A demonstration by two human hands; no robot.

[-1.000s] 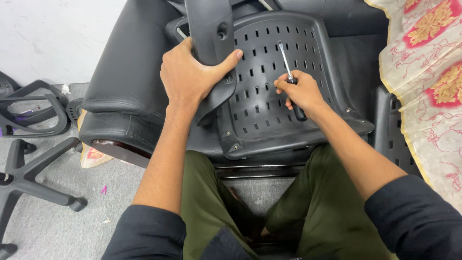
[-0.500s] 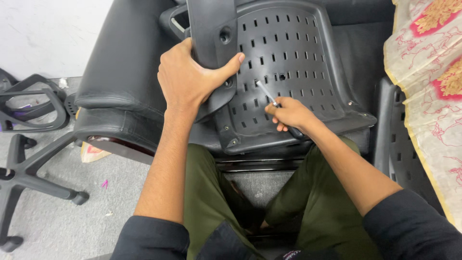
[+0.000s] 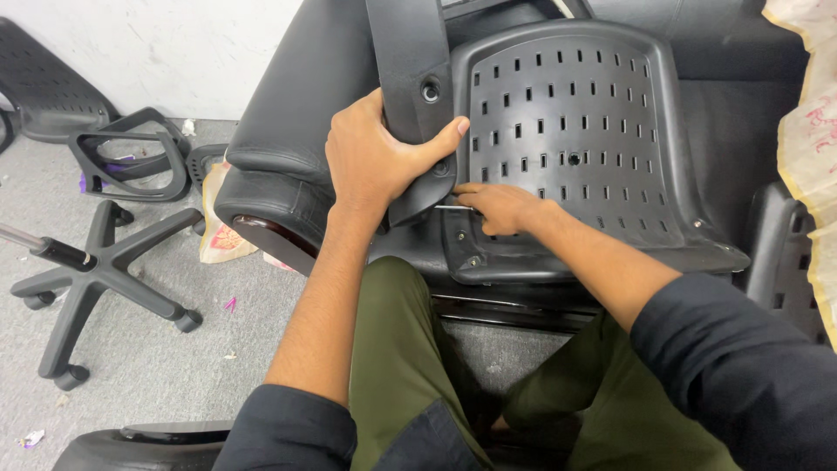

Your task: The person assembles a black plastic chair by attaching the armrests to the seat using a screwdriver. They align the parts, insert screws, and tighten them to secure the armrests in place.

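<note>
Left hand (image 3: 384, 161) clamps black armrest bracket (image 3: 410, 78) against perforated plastic seat shell (image 3: 575, 131). Right hand (image 3: 501, 208) pinches thin metal tool (image 3: 452, 208). Five-star chair base (image 3: 91, 275) and loose armrest loop (image 3: 131, 166) lie left on floor.

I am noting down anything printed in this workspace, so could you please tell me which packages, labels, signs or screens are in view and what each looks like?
Plastic bag: on the floor against the black padded seat, left of the left hand; crumpled, pale yellow with orange-red print.
Patterned sheet: right edge of view; cream with red markings and a yellowish border.
No signs or screens show.
</note>
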